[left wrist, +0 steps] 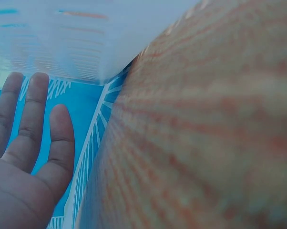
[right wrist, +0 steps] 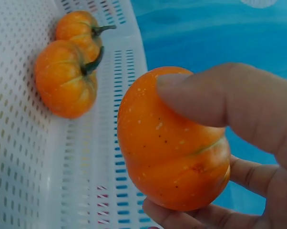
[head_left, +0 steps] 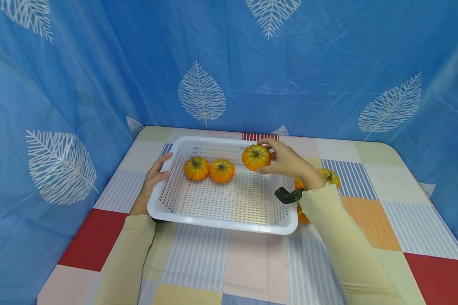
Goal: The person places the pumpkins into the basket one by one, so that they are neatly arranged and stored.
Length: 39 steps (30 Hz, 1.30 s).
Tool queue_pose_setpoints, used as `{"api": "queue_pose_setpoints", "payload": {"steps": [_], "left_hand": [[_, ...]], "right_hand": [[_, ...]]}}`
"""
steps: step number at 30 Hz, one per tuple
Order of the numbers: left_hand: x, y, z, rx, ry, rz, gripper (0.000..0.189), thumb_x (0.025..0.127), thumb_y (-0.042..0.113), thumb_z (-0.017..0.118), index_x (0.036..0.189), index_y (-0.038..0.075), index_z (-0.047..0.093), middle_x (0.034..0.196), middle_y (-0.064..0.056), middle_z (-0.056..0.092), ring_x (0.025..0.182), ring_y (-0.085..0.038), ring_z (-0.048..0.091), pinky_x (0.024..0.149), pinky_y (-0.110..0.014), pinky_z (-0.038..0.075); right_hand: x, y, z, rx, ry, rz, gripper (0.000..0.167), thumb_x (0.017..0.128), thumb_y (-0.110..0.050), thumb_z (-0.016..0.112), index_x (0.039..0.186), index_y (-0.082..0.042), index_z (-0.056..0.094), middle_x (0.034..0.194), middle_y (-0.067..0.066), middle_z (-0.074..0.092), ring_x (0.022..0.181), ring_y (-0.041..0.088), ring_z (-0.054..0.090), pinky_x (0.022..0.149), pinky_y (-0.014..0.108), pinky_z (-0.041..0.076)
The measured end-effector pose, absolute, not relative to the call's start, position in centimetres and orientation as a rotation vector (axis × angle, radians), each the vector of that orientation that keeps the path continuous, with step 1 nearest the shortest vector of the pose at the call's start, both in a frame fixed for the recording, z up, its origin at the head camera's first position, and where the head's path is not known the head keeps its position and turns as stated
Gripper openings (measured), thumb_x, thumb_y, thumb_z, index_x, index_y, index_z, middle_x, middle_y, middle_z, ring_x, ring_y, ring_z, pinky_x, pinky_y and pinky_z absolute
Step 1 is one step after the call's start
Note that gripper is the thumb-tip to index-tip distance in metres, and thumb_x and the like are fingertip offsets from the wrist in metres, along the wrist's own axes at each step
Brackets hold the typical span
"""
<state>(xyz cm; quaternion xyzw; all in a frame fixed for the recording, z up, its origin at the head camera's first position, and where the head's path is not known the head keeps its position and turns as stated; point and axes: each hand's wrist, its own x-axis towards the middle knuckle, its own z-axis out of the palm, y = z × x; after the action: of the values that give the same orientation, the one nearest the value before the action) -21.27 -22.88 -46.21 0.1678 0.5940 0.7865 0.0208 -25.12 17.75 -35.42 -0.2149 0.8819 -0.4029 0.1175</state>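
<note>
My right hand holds a small orange pumpkin over the right back part of a white plastic basket. In the right wrist view the thumb lies across the pumpkin's side, and the other fingers curl beneath it. Two more small pumpkins, a left one and a right one, sit side by side at the basket's back left. At the left rim is my left hand, fingertips against the basket's outer side. Three of its fingers look nearly straight in the left wrist view.
Beyond the basket's right side, several pumpkins lie on the checked tablecloth, partly hidden by my right forearm. Blue curtains with white leaf prints hang behind the table and at its sides.
</note>
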Motion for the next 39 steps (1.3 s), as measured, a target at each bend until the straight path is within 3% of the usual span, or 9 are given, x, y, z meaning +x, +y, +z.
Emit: {"api": "queue_pose_setpoints", "payload": {"steps": [7,18,26,39], "left_hand": [[-21.3,-22.9,-46.2,0.519,1.827,2.451,0.062,0.101,0.002,0.034,0.148,0.037,0.055,0.162,-0.004,0.032,0.135,-0.02,0.046,0.104,-0.032,0.049],[-21.1,-22.7,-45.9,0.452,1.873,2.421,0.062,0.101,0.004,0.035,0.152,0.036,0.051,0.169,-0.011,0.024,0.138,-0.023,0.042,0.105,-0.035,0.046],[-21.1,-22.8,-45.8,0.459,1.892,2.408,0.064,0.101,0.004,0.034,0.151,0.039,0.052,0.172,-0.02,0.018,0.137,-0.024,0.045,0.103,-0.034,0.05],[-21.0,-22.7,-45.6,0.441,1.875,2.41,0.063,0.102,0.004,0.034,0.151,0.04,0.054,0.173,-0.02,0.018,0.138,-0.026,0.047,0.101,-0.034,0.053]], "right_hand": [[-26.0,16.3,-36.1,-0.574,2.626,-1.066,0.081,0.087,-0.013,0.086,0.155,0.0,0.044,0.149,0.029,0.054,0.125,0.044,0.058,0.107,0.057,0.052],[-26.9,14.7,-36.8,-0.449,2.68,-0.859,0.08,0.088,-0.019,0.087,0.155,-0.001,0.047,0.148,0.031,0.055,0.132,0.046,0.056,0.112,0.057,0.047],[-27.6,14.4,-37.7,-0.455,2.542,-1.002,0.078,0.088,-0.01,0.087,0.155,0.001,0.049,0.154,0.033,0.051,0.14,0.048,0.051,0.116,0.057,0.045],[-28.0,14.7,-39.0,-0.375,2.417,-1.007,0.079,0.087,-0.002,0.088,0.156,-0.005,0.05,0.159,0.034,0.044,0.146,0.049,0.043,0.119,0.06,0.039]]}}
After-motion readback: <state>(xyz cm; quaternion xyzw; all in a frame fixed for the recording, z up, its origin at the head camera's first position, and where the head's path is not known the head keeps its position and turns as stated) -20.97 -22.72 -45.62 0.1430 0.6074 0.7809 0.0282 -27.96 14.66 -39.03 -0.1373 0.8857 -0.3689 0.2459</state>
